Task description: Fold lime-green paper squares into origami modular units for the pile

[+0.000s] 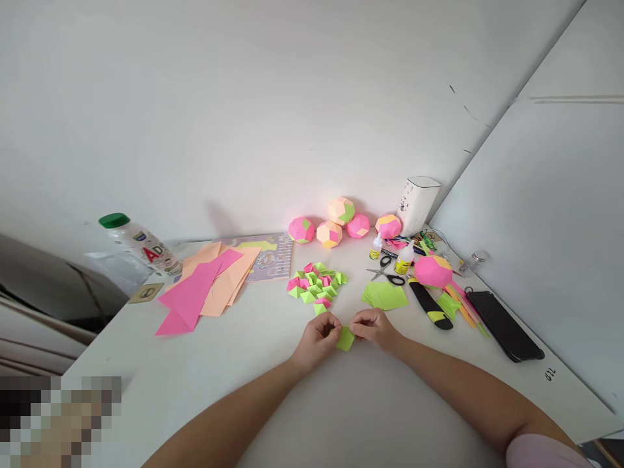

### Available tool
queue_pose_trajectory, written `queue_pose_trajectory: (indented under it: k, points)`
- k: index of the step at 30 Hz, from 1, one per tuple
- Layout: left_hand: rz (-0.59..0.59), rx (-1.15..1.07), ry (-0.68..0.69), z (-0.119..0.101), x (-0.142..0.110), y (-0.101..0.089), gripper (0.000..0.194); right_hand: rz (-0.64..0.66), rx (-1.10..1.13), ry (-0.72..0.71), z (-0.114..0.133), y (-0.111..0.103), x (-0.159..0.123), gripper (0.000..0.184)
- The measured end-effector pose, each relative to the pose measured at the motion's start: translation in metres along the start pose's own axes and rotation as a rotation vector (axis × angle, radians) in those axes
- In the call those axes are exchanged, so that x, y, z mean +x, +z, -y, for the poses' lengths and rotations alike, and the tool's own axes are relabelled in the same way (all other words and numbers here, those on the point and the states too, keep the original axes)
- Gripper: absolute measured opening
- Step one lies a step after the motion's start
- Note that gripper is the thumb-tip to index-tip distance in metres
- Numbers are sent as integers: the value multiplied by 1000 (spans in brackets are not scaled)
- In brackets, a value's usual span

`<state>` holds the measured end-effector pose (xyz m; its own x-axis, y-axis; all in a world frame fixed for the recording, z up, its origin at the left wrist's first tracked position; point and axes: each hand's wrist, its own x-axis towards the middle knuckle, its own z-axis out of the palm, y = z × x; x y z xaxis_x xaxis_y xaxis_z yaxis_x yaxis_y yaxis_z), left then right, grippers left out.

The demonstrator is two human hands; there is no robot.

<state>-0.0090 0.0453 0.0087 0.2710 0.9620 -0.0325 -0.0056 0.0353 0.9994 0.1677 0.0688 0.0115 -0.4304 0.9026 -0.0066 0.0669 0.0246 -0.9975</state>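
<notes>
A small piece of lime-green paper (346, 339) is held up above the near part of the table, pinched from both sides. My left hand (319, 337) is closed on its left edge, thumb against fingers. At the upper right edge my right hand (374, 328) pinches it with the fingertips. Just beyond my hands lies a heap of small folded green and pink paper pieces (316, 286). Several flat green paper sheets (387, 296) are stacked beyond my right hand.
Pink sheets (192, 296) and peach sheets (231, 286) lie left by a leaning bottle (141, 244). Several paper balls (329, 234) sit along the wall. On the right are scissors (389, 272), glue bottles (403, 261), a black-and-yellow cutter (429, 304) and a phone (502, 324).
</notes>
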Motion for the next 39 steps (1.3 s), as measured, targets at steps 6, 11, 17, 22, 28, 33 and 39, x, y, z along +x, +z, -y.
queue_pose_trajectory:
  k: [6, 11, 17, 22, 28, 33, 39]
  points:
    - [-16, -64, -20, -2, -1, 0, 25, -68, 86, 71, 1, -1, 2, 15]
    - [-28, -140, -25, 2, 0, 0, 29, -58, 79, 44, 0, -2, 2, 16]
    - [-29, -255, -35, 1, 2, 3, 32, -55, 70, 11, -1, -4, 2, 19]
    - [-26, -280, -38, -2, 4, 4, 34, -85, -9, 9, 2, -4, 3, 20]
    - [-26, -293, -9, -3, 5, 4, 36, -121, -92, -2, 2, -5, 5, 21]
    - [-3, -269, 35, -1, 4, 2, 32, -141, -110, -7, 0, -6, 8, 21]
    - [-128, -207, 121, 4, 7, 1, 28, -148, -121, -23, 1, -4, 8, 24]
